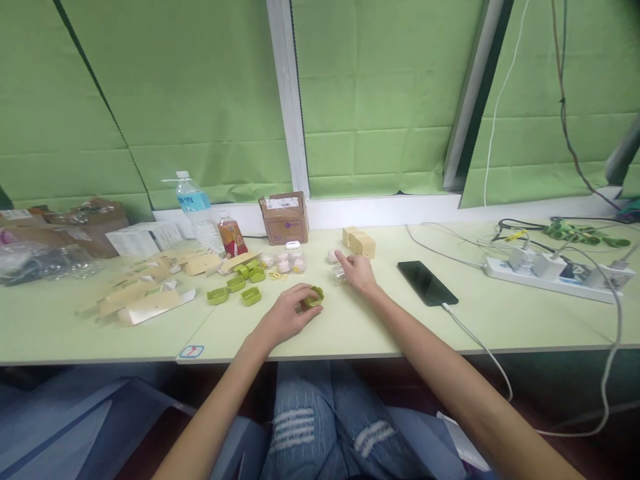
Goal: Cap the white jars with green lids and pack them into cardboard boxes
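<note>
My left hand point(290, 310) rests on the pale green table point(380, 327), its fingers curled round a small green case point(314, 297). My right hand point(356, 272) reaches further back, fingers pinched on a small clear plastic piece point(340, 273). A small pink-white round item point(332, 255) lies just beyond that hand. Several more green cases point(235, 288) sit to the left, with small white and pink items point(287, 261) behind them.
Flat cardboard sleeves point(145, 293) lie at the left. A water bottle point(195, 210), a small juice bottle point(231, 237), a brown carton point(284, 217) and small tan boxes point(359, 243) stand at the back. A black phone point(426, 283) on a cable and a power strip point(550, 270) lie right.
</note>
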Demonstrator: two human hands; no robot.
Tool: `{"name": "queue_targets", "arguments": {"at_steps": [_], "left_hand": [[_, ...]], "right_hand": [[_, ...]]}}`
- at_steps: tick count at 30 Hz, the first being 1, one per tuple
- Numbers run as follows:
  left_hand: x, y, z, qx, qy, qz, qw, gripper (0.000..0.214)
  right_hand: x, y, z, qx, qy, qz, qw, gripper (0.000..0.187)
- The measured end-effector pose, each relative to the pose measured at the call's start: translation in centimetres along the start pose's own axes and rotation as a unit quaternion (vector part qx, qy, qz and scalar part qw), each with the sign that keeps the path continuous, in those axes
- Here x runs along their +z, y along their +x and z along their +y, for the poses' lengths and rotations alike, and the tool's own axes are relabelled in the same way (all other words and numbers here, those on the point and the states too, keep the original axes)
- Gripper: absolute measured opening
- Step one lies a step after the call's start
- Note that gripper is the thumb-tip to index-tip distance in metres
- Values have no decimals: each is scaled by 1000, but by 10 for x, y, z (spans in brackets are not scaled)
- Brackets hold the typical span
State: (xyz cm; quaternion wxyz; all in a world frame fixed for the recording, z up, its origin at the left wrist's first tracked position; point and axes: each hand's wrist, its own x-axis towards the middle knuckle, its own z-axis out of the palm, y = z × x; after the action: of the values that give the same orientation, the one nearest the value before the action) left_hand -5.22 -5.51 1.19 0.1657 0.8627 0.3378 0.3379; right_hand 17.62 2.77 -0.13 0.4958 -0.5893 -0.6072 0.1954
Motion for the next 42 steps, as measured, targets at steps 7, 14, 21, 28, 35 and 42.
{"name": "queue_targets", "arguments": {"at_steps": [7,14,21,28,35,42], "left_hand": [[-7,-2,-4,14,81,17,996,23],[-5,-3,-1,46,80,37,995,25],[-3,-4,-1,57,89,52,993,25],[-3,-5,-1,70,96,46,992,21],[-2,-4,-8,53,82,66,993,17],[1,-3,-7,-76,-25,89,993,53]], "right_hand": [[-2,5,7,57,82,-3,995,60],[0,9,12,57,87,-6,995,53],[-3,9,7,-52,100,19,993,45],[-4,10,1,-89,131,6,987,26],[-5,7,-7,-88,161,40,982,22],[0,-13,-36,-91,301,-67,947,36]]}}
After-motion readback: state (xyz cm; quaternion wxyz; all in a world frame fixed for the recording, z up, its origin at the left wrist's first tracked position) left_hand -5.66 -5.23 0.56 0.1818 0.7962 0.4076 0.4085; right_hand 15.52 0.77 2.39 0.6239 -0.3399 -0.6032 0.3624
